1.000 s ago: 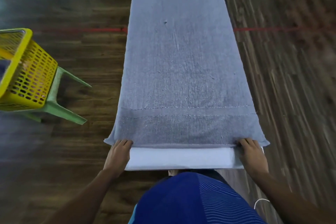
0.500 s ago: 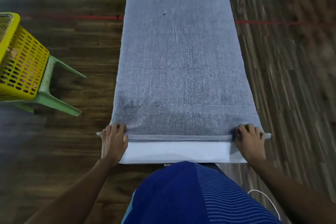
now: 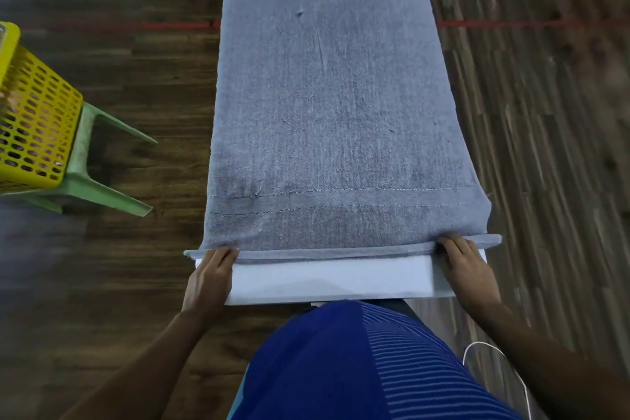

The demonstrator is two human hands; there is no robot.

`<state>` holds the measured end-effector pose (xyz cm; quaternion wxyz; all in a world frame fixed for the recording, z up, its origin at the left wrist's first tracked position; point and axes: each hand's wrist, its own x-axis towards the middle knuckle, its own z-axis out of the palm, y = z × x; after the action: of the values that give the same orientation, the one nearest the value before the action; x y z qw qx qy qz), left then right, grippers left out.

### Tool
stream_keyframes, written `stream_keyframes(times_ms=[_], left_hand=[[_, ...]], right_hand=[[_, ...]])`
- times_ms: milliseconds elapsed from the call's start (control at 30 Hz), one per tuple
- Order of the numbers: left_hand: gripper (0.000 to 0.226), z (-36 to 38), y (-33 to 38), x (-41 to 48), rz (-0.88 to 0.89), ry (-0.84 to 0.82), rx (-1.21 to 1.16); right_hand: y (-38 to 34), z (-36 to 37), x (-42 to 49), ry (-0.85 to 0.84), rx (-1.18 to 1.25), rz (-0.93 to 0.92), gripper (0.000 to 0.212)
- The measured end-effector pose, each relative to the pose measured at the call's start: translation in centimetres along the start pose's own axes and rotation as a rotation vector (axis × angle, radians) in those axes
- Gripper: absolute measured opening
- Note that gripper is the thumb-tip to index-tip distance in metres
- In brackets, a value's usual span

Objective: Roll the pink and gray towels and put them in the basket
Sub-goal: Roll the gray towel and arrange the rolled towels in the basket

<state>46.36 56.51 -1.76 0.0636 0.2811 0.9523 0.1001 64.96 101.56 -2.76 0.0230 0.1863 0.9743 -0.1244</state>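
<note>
While a dark wooden floor (image 3: 136, 283) fills the view on both sides, the gray towel (image 3: 334, 112) lies spread flat along a narrow white table (image 3: 327, 280). It runs from the top of the frame down to the person's body and overhangs the table on its left and right. Its near end is turned over into one thin fold that crosses the full width, just below two stitched lines. A strip of bare table shows between that fold and the person's blue striped shirt (image 3: 341, 368).

Well apart from the towel, at the left edge of the view, a yellow perforated basket (image 3: 37, 119) sits on a green plastic stool (image 3: 92, 187). What lies inside the basket is too blurred to tell.

At the left end of the fold, the left hand (image 3: 209, 278) has its fingers bent over the turned edge and holds it, with the palm above the table corner. At the other end, the right hand (image 3: 465, 269) grips the fold in the same way, fingers curled onto the cloth.

A thin red line (image 3: 494, 24) crosses the floor and passes under the towel. Beside the right forearm, a white cable (image 3: 491, 348) loops.
</note>
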Motion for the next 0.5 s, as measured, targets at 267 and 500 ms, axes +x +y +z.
stream_keyframes(times_ms=[267,500], left_hand=[[0.021,0.3,0.9,0.8,-0.072,0.035,-0.011],[0.026,0.1,-0.7,0.7,-0.078,-0.016,-0.056]], right_hand=[[-0.4,0.9,1.1,0.096,-0.025,0.021,0.034],[0.5,-0.2,1.5,0.001,-0.070,0.054,0.030]])
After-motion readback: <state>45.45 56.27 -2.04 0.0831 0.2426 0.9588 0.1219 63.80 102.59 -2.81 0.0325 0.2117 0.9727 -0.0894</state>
